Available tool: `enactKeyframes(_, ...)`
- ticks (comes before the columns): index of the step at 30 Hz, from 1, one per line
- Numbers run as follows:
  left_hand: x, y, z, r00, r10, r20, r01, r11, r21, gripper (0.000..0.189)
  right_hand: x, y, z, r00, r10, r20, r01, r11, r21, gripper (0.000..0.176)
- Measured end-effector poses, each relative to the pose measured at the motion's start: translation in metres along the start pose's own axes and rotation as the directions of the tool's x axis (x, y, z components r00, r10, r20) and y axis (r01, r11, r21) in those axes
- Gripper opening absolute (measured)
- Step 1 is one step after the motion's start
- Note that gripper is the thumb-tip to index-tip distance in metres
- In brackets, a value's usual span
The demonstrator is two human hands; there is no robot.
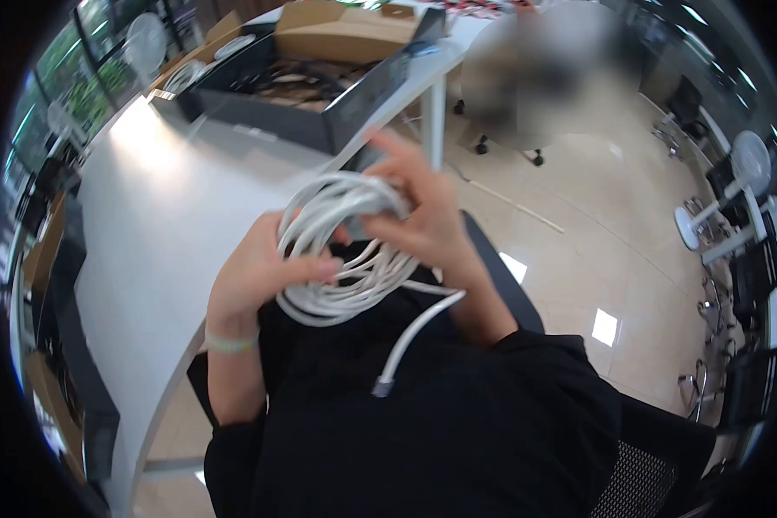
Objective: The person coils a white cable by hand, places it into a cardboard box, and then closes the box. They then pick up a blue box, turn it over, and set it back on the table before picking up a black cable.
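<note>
A coil of white network cable (319,298) is held up in front of my body, above my lap. My left hand (263,268) is closed round the coil's left side, its thumb lying across the loops. At the upper right of the coil is my right hand (419,207), its fingers bent around the loops and its outline smeared by motion. One loose cable end (397,358) with a clear plug hangs down at the right, over my black shirt. Some fingertips are hidden behind the loops.
A white table (190,203) curves along the left. On it stands an open black box (276,116) with dark cables inside and brown cardboard flaps. More white cable (184,78) lies beside it. Office chairs (686,104) and a white fan (747,164) stand at the right.
</note>
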State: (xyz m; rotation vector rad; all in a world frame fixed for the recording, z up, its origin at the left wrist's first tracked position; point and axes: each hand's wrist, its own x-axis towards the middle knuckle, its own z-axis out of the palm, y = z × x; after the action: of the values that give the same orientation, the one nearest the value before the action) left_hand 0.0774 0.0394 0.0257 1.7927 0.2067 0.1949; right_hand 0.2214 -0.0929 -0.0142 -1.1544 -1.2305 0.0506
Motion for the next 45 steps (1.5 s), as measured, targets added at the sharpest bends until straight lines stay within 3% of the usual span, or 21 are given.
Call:
enactKeyframes(2, 0.004, -0.007, -0.008, 0.961, 0.112, 0.254, -0.023, 0.943, -0.331, 0.031, 0.008, 0.001, 0.001, 0.996, -0.092, -0.001, 0.092, 0.995, 0.033, 0.08)
enactKeyframes(6, 0.009, -0.029, -0.012, 0.882, 0.309, 0.355, -0.045, 0.806, -0.59, 0.03, 0.02, 0.001, 0.011, 0.957, -0.291, 0.006, 0.291, 0.956, -0.049, 0.077)
enactKeyframes(7, 0.008, -0.031, -0.012, 0.888, 0.304, 0.344, -0.048, 0.806, -0.589, 0.03, 0.021, 0.0, 0.009, 0.953, -0.271, 0.136, 0.297, 0.923, -0.245, 0.072)
enactKeyframes(8, 0.007, -0.034, -0.01, 0.888, 0.305, 0.343, 0.053, 0.673, -0.738, 0.031, 0.022, 0.0, 0.008, 0.94, -0.223, 0.257, 0.318, 0.844, -0.431, 0.067)
enactKeyframes(10, 0.012, -0.046, -0.004, 0.836, 0.413, 0.361, 0.195, 0.391, -0.9, 0.043, 0.021, 0.002, 0.01, 0.954, -0.164, 0.25, 0.25, 0.896, -0.367, 0.061)
enactKeyframes(13, 0.005, -0.046, 0.003, 0.753, 0.51, 0.415, 0.32, 0.268, -0.909, 0.063, 0.022, 0.004, 0.016, 0.948, -0.144, 0.283, 0.214, 0.948, -0.237, 0.052)
enactKeyframes(15, 0.004, -0.045, 0.001, 0.725, 0.517, 0.455, 0.332, 0.316, -0.889, 0.073, 0.026, 0.004, 0.018, 0.929, -0.19, 0.316, 0.252, 0.953, -0.168, 0.049)
enactKeyframes(19, -0.007, -0.048, 0.002, 0.829, 0.365, 0.423, 0.281, 0.383, -0.88, 0.051, 0.038, 0.002, 0.017, 0.864, -0.231, 0.448, 0.321, 0.937, -0.136, 0.036)
enactKeyframes(22, -0.017, -0.028, 0.012, 0.887, 0.279, 0.369, 0.272, 0.332, -0.903, 0.023, 0.04, 0.001, 0.013, 0.815, -0.189, 0.548, 0.231, 0.973, -0.008, 0.043)
enactKeyframes(24, -0.018, -0.031, 0.012, 0.887, 0.291, 0.358, 0.269, 0.305, -0.914, 0.022, 0.041, -0.006, 0.005, 0.823, -0.029, 0.567, -0.006, 0.998, 0.06, 0.059)
enactKeyframes(25, -0.018, -0.032, 0.013, 0.889, 0.307, 0.339, 0.258, 0.275, -0.926, 0.021, 0.041, -0.001, 0.0, 0.825, -0.032, 0.565, -0.002, 0.998, 0.059, 0.059)
enactKeyframes(27, -0.023, -0.033, 0.014, 0.915, 0.298, 0.272, 0.181, 0.299, -0.937, 0.018, 0.037, 0.02, -0.011, 0.935, -0.147, 0.324, 0.014, 0.925, 0.379, 0.069)
enactKeyframes(28, -0.027, -0.031, 0.012, 0.955, 0.261, 0.14, -0.006, 0.489, -0.872, 0.017, 0.031, 0.021, -0.019, 0.934, -0.151, 0.323, 0.018, 0.925, 0.378, 0.069)
enactKeyframes(30, -0.032, -0.03, 0.015, 0.97, 0.21, -0.125, -0.241, 0.735, -0.634, 0.015, 0.011, 0.02, -0.035, 0.985, 0.167, 0.044, -0.17, 0.983, 0.069, 0.065)
enactKeyframes(31, -0.031, -0.029, 0.017, 0.969, 0.211, -0.128, -0.243, 0.734, -0.634, 0.015, 0.001, 0.024, -0.036, 0.985, 0.166, 0.046, -0.169, 0.983, 0.069, 0.065)
enactKeyframes(33, -0.03, -0.031, 0.021, 0.923, 0.237, -0.304, -0.377, 0.72, -0.583, 0.016, -0.018, 0.031, -0.036, 0.899, 0.407, 0.16, -0.42, 0.906, 0.052, 0.06)
enactKeyframes(35, -0.032, -0.034, 0.025, 0.925, 0.22, -0.31, -0.371, 0.697, -0.613, 0.017, -0.014, 0.027, -0.022, 0.885, 0.421, 0.198, -0.446, 0.889, 0.101, 0.051)
enactKeyframes(37, -0.034, -0.036, 0.029, 0.917, 0.278, -0.284, -0.385, 0.802, -0.457, 0.018, -0.007, 0.027, -0.014, 0.84, 0.367, 0.401, -0.486, 0.837, 0.251, 0.039)
enactKeyframes(38, -0.034, -0.038, 0.03, 0.909, 0.308, -0.282, -0.407, 0.803, -0.434, 0.019, -0.009, 0.025, -0.007, 0.899, 0.333, 0.284, -0.42, 0.84, 0.344, 0.029)
enactKeyframes(43, -0.031, -0.049, 0.03, 0.93, 0.271, -0.25, -0.348, 0.866, -0.357, 0.016, 0.005, 0.012, -0.029, 0.914, 0.355, 0.194, -0.401, 0.728, 0.556, 0.026)
enactKeyframes(45, -0.028, -0.061, 0.028, 0.956, 0.284, -0.076, -0.293, 0.936, -0.192, 0.007, 0.016, 0.011, -0.044, 0.919, 0.382, 0.098, -0.306, 0.532, 0.79, 0.028)
